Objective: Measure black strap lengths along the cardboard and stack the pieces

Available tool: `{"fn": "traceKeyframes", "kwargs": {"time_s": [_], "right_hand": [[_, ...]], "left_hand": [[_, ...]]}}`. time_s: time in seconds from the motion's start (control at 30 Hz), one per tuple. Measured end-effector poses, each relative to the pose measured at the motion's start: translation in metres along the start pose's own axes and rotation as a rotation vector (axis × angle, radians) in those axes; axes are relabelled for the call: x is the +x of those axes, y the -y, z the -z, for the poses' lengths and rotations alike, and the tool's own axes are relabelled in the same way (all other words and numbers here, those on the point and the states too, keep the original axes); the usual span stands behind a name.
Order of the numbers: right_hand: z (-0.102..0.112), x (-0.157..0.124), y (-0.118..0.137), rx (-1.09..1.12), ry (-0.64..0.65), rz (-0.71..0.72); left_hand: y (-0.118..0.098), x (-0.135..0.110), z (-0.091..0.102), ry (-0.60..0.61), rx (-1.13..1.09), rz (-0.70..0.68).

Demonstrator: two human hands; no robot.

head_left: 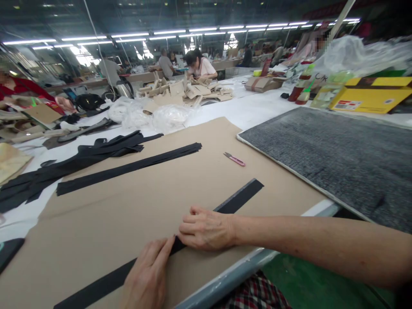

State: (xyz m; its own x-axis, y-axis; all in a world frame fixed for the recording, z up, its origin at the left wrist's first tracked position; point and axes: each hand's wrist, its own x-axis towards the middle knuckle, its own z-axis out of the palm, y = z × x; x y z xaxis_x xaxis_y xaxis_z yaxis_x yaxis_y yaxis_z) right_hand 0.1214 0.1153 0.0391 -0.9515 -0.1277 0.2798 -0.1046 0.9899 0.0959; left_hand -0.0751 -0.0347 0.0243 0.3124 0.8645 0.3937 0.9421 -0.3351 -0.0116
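A long black strip (240, 198) lies diagonally across a brown cardboard sheet (154, 201) near the table's front edge. My left hand (149, 274) rests flat on the strip's lower part, fingers stretched out together and pressing it down. My right hand (206, 229) lies on the strip just to the right, fingers curled and fingertips pinching at the strip's edge where the two hands meet. The strip's far end sticks out past my right wrist.
A bundle of black strips (128, 168) lies further back, a heap of them (64, 165) at left. Pink snips (234, 159) sit on the cardboard. A grey mat (337, 159) is at right, a yellow box (373, 95) behind. Other people work at far tables.
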Motion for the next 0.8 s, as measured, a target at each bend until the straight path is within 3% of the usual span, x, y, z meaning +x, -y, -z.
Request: {"fn": "traceKeyframes", "kwargs": {"time_s": [0.1,0.33,0.6,0.8], "right_hand": [[-0.003,-0.003,-0.001,0.017,-0.025,0.011],[0.0,-0.026,-0.015,0.034,-0.01,0.01],[0.009,-0.049,-0.025,0.025,-0.011,0.004],[0.017,-0.063,-0.03,0.023,0.019,-0.024]], "left_hand": [[-0.016,0.014,-0.013,-0.024,-0.026,0.005],[-0.005,0.005,-0.017,0.11,0.052,-0.093],[-0.009,0.015,-0.018,0.166,0.159,-0.127],[-0.019,0.017,-0.016,0.222,0.175,-0.003]]}}
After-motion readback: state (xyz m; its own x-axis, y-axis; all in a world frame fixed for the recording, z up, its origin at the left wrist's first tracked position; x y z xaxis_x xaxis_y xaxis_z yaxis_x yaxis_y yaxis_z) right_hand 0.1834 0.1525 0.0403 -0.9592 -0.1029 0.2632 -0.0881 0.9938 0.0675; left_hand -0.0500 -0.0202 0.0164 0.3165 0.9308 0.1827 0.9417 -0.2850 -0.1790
